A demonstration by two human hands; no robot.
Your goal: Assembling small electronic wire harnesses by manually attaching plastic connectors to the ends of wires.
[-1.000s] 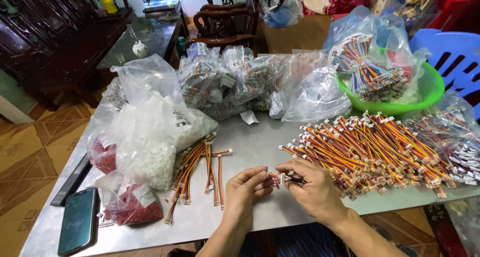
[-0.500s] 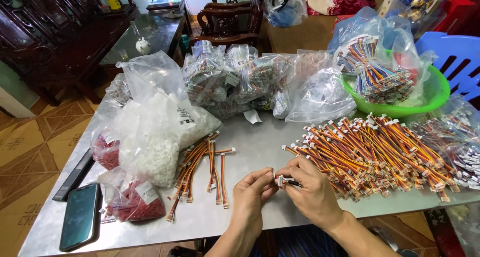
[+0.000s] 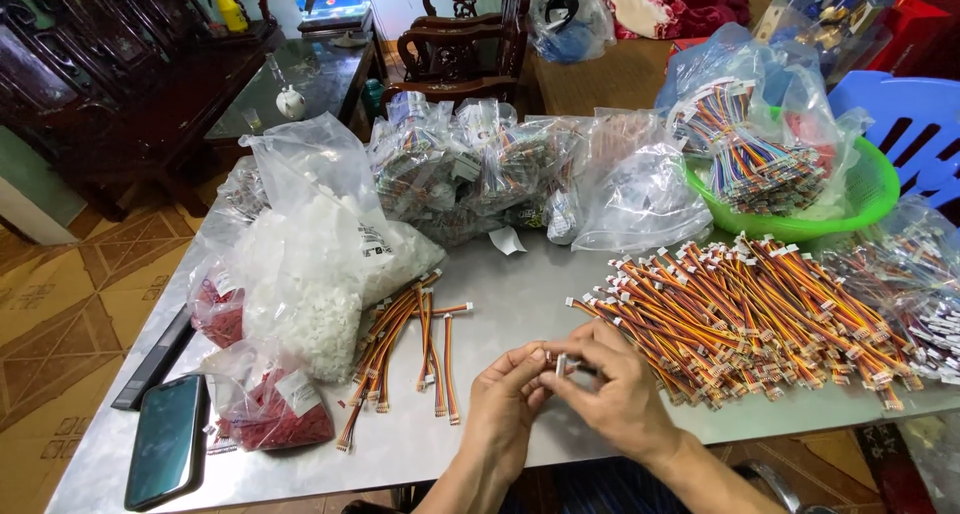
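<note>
Connector (image 3: pixel 561 363) half-hidden between fingertips (image 3: pixel 540 366)

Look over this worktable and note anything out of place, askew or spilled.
Nothing is spilled or damaged. The one oddity: a dark phone lies at the table's near left corner, its end almost at the edge. Both hands, left hand and right hand, pinch a small white connector; wire bundles lie heaped but contained.
</note>
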